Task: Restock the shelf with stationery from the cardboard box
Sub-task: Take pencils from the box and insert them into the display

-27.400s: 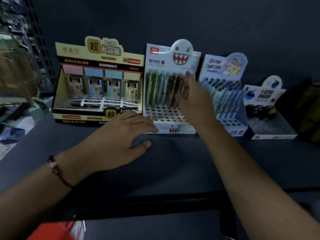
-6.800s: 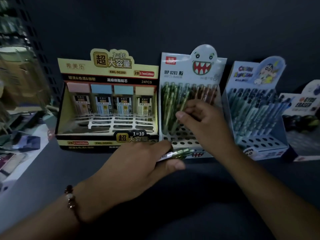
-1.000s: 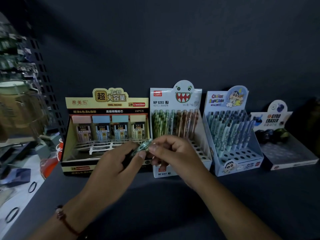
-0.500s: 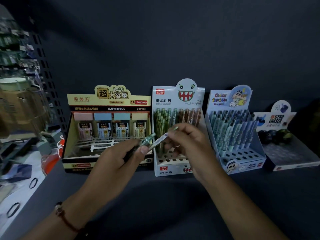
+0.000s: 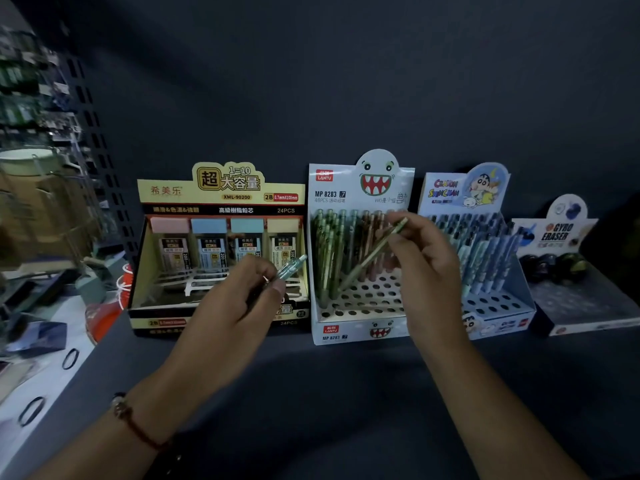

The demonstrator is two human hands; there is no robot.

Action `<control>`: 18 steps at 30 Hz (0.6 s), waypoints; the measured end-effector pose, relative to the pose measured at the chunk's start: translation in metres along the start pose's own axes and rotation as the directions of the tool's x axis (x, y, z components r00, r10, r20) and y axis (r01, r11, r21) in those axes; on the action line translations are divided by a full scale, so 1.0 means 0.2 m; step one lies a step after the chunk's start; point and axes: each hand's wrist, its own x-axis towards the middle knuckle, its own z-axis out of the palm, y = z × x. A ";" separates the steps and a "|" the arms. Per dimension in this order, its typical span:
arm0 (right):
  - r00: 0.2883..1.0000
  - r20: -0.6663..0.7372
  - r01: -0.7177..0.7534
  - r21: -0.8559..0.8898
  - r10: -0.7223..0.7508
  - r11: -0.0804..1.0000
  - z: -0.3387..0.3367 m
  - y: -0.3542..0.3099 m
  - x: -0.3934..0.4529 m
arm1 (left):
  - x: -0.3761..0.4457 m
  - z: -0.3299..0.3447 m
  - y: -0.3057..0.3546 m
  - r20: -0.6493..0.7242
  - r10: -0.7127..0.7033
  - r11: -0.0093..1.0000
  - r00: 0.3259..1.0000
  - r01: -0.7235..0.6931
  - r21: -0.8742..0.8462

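Note:
A white monster-face pencil display box [image 5: 360, 327] stands on the dark shelf [image 5: 332, 393], with several green and brown mechanical pencils upright in its hole rack. My right hand [image 5: 426, 268] pinches one green pencil [image 5: 372, 256] slanted over the rack, its lower tip at a hole in the rack. My left hand [image 5: 235, 306] grips pale green pencils [image 5: 291, 268] in front of the yellow lead-refill box [image 5: 221, 202]. The cardboard box is out of view.
To the right stand a blue cartoon pen display [image 5: 485, 258] and a gyro eraser box [image 5: 575, 289]. A perforated shelf upright [image 5: 100, 161] and cluttered goods, with an orange item [image 5: 104, 317], lie at the left.
My right hand has drawn one pencil away from my left hand and carried it right and up, over the monster box rack. My left hand has stayed about where it was.

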 end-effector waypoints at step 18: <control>0.974 0.226 0.088 -0.259 -0.028 0.962 0.04 0.10 -0.04 | 0.00 0.00 -0.01 0.043 0.011 0.997 0.999 -0.014 0.071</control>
